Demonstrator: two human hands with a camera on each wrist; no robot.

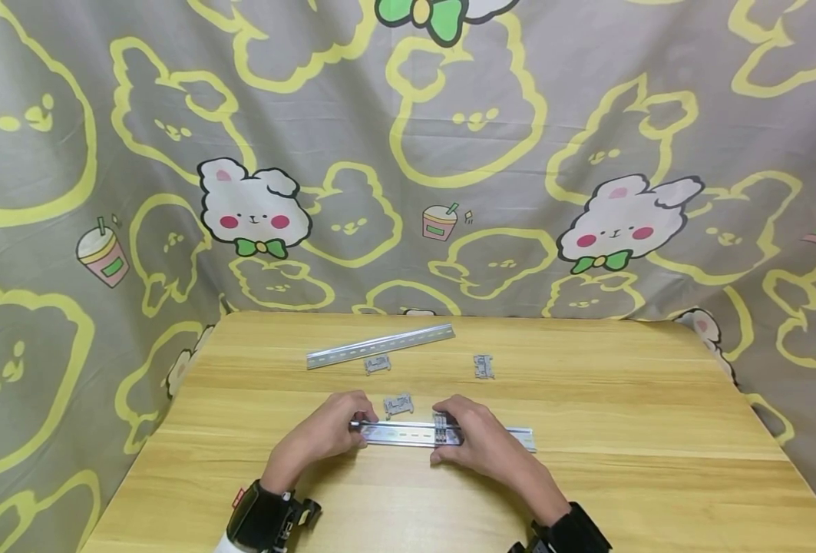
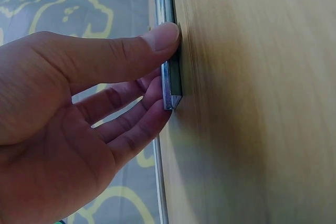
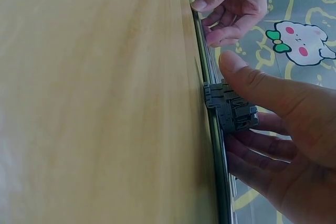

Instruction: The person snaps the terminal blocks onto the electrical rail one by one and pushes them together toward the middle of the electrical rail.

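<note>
din rail (image 1: pixel 408 435) pinched at its end by the left hand (image 1: pixel 328 432); right hand (image 1: pixel 480 442) grips the grey clip (image 3: pixel 231 111), best pressed squarely onto both rail lips.

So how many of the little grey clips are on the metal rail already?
One grey clip sits on the near rail; the right hand grips it, the left hand holds the rail's end. Three loose clips lie on the table, and the far rail is bare.
</note>
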